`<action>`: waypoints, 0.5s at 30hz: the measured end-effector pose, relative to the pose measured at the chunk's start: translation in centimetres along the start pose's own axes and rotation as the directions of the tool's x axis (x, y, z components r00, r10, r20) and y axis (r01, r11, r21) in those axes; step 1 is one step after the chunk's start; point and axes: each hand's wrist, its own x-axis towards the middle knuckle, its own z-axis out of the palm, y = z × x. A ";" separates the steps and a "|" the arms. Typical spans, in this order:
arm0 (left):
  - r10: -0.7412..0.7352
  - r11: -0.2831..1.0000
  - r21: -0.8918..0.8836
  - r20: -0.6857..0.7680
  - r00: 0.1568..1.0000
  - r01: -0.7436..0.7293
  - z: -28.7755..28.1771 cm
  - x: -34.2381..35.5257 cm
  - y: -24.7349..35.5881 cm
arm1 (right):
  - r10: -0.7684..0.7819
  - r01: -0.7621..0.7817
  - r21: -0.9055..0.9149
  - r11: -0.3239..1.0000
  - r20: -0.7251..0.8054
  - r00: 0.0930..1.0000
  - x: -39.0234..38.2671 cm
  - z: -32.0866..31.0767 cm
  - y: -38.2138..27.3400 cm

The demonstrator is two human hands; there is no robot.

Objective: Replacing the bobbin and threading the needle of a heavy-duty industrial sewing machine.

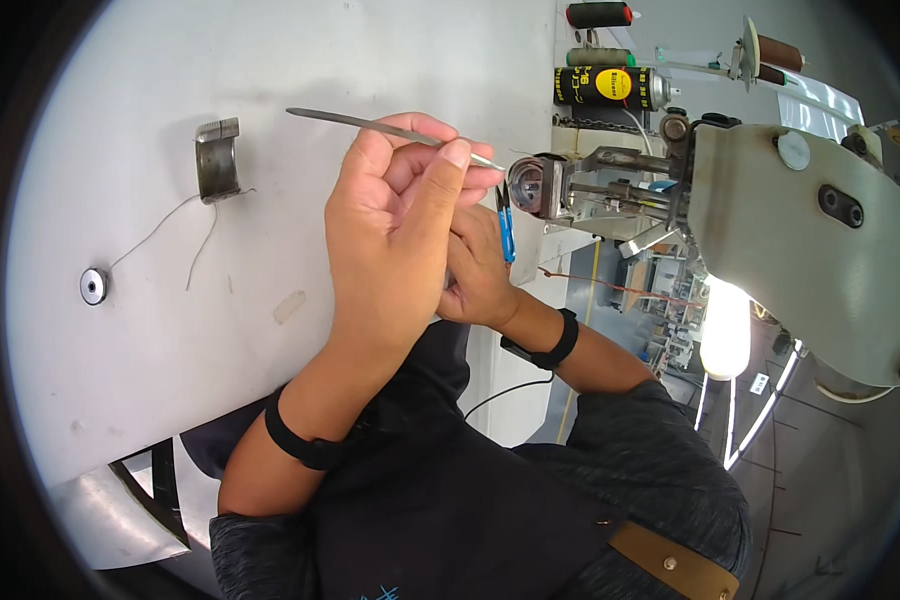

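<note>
My left hand (390, 230) pinches slim metal tweezers (345, 118) between thumb and fingers. Their narrow tip points right, close to the round metal hook (532, 187) of a sewing machine. Partly hidden behind it, my right hand (480, 265) is closed, with blue-handled thread snips (507, 235) at its fingers. The snips' dark blades point up, just below the hook. On the white table to the left lie a curved metal piece (217, 165) and a small metal bobbin (93, 286), joined by a loose grey thread (155, 228).
The sewing machine's pale head (800, 230) fills the right side, beside a bright lamp (726, 325). A black spray can (605, 87) and dark thread spools (598, 15) are at the upper right. My hands are over the white tabletop (160, 370).
</note>
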 end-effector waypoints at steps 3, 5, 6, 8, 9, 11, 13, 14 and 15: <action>0.021 1.000 0.009 0.016 1.000 -0.021 0.2 -0.4 -0.4 | 0.065 -0.068 0.069 0.995 0.047 0.997 0.0 -0.1 -0.1; 0.091 0.996 0.022 0.025 0.996 -0.092 0.2 -0.2 -1.2 | 0.136 -0.148 0.127 0.981 0.100 0.986 0.3 -0.4 -0.4; 0.159 0.986 0.042 0.036 0.987 -0.160 0.1 -0.1 -1.4 | 0.134 -0.144 0.123 0.982 0.082 0.988 0.5 -0.4 -0.5; 0.147 0.987 0.063 0.034 0.988 -0.149 0.0 -0.3 -0.9 | 0.085 -0.090 0.111 0.990 0.051 0.995 0.4 -0.1 -0.3; 0.137 0.987 0.078 0.039 0.990 -0.139 0.0 -0.3 -0.7 | 0.084 -0.089 0.108 0.990 0.052 0.995 0.5 -0.1 -0.3; 0.177 0.982 0.061 0.059 0.982 -0.180 -0.2 -0.4 -1.0 | 0.066 -0.068 0.101 0.993 0.025 0.998 0.8 -0.3 -0.4; 0.217 0.974 0.050 0.073 0.973 -0.221 -0.3 -0.7 -1.1 | 0.046 -0.046 0.101 0.994 -0.001 0.999 1.1 -0.2 -0.8; 0.228 0.969 0.077 0.077 0.971 -0.234 -0.3 -0.8 -1.1 | 0.035 -0.034 0.102 0.994 -0.013 0.999 1.1 -0.1 -0.9; 0.237 0.964 0.098 0.086 0.968 -0.245 -0.1 -0.8 -1.1 | 0.035 -0.034 0.098 0.995 -0.012 0.999 1.1 -0.1 -0.9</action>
